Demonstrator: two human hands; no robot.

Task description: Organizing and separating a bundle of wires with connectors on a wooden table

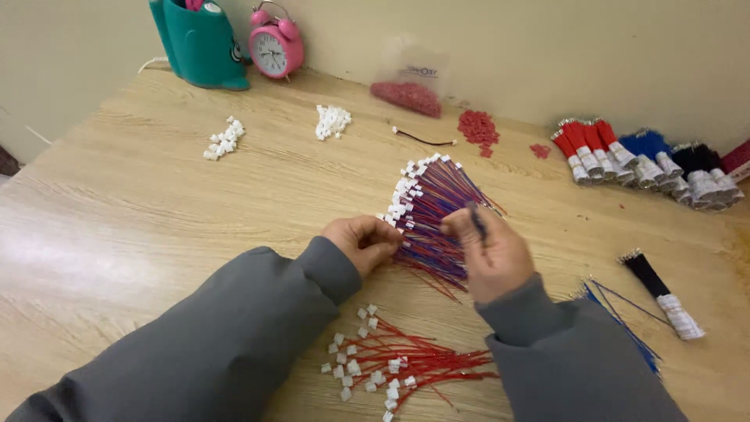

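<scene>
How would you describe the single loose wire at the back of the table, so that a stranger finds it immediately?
Start at the pink alarm clock by the wall and move right, past the bag of red pieces. Just below it lies the single wire. It is alone, thin and dark, with a white connector at each end, unlike the bundles.

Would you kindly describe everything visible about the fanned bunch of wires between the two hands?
The bunch of wires is a flat fan of thin red and blue insulated leads, each ending in a small white plastic connector along its upper left edge. It lies on the wooden table, spreading away from the person. The left hand pinches its left edge; the right hand rests over its right side, holding one dark wire.
</scene>
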